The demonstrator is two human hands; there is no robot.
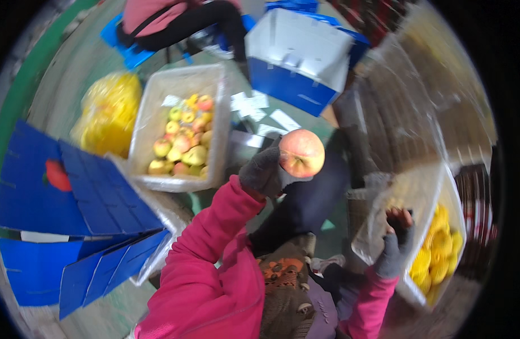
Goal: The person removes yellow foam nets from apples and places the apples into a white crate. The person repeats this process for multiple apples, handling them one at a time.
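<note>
My left hand, in a grey fingerless glove, holds a pink and yellow apple up in front of me, above my dark trouser leg. One end hollow of the fruit faces the camera. My right hand, gloved alike, is raised at the inner side of a white plastic bin. Nothing shows in its slightly bent fingers, and the thumb stands apart from them. Inside that bin lie several fruits in yellow foam nets. Left of the held apple, another white bin contains several loose apples.
Folded blue cartons stand at the left, near a bag of yellow foam nets. An open blue and white carton stands ahead, beside paper slips on the floor. A seated person is beyond. Plastic-wrapped stacks rise at right.
</note>
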